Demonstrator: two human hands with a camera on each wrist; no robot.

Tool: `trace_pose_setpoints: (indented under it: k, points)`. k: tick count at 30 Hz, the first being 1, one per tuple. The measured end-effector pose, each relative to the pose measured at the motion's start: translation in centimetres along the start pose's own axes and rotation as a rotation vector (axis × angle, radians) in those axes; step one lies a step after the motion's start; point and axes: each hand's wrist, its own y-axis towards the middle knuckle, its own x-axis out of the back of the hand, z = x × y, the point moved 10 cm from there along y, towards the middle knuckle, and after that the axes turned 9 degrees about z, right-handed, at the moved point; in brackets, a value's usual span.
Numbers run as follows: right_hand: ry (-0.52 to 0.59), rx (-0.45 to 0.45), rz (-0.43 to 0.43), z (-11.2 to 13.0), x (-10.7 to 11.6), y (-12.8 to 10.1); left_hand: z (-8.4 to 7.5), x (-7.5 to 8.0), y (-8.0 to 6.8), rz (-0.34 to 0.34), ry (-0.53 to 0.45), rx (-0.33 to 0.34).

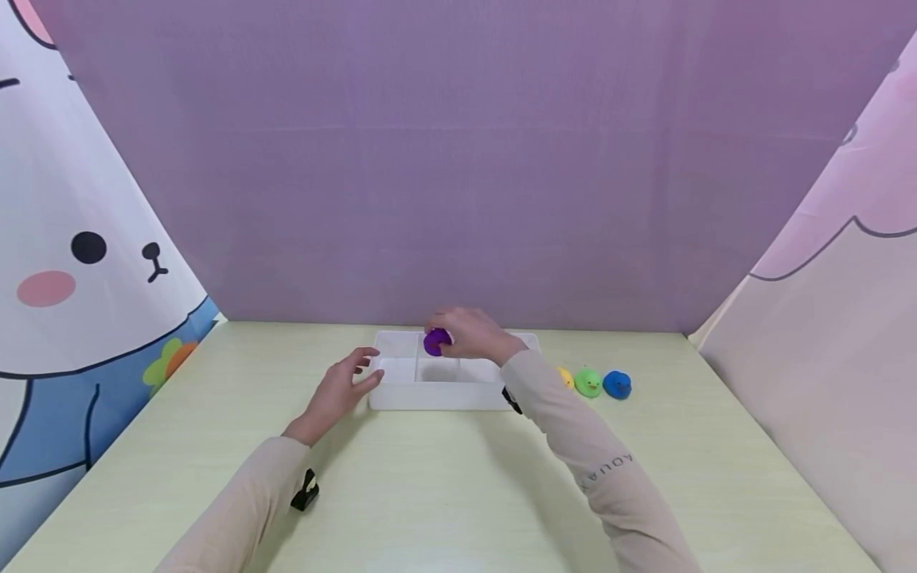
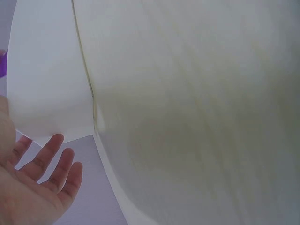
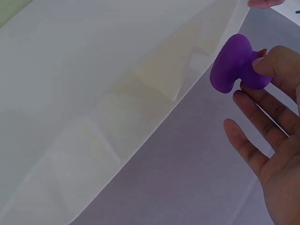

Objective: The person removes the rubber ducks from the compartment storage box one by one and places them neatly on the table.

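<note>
A purple rubber duck (image 1: 437,342) is held above the white divided tray (image 1: 440,396). My right hand (image 1: 469,334) pinches it between thumb and fingers; in the right wrist view the duck (image 3: 232,65) is gripped at its smaller end, with the other fingers spread apart. At the tray's left end is my left hand (image 1: 337,396), thumb and fingers apart and holding nothing. Its fingertips are at the tray's edge; whether they touch it, I cannot tell. The right hand and forearm hide part of the tray's right side.
To the right of the tray sit a yellow duck (image 1: 566,377), partly behind the right sleeve, a green duck (image 1: 588,383) and a blue duck (image 1: 618,385). The pale table (image 1: 430,493) ends at a purple cloth backdrop (image 1: 458,175). Printed cloth hangs at both sides.
</note>
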Motion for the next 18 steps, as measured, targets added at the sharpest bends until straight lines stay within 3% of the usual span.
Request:
trace_pose_setpoints:
  k: [18]
  points:
    - [0.059, -0.020, -0.072, -4.2, 0.3, -5.8, -0.2, 0.0, -0.2, 0.006, 0.000, -0.007]
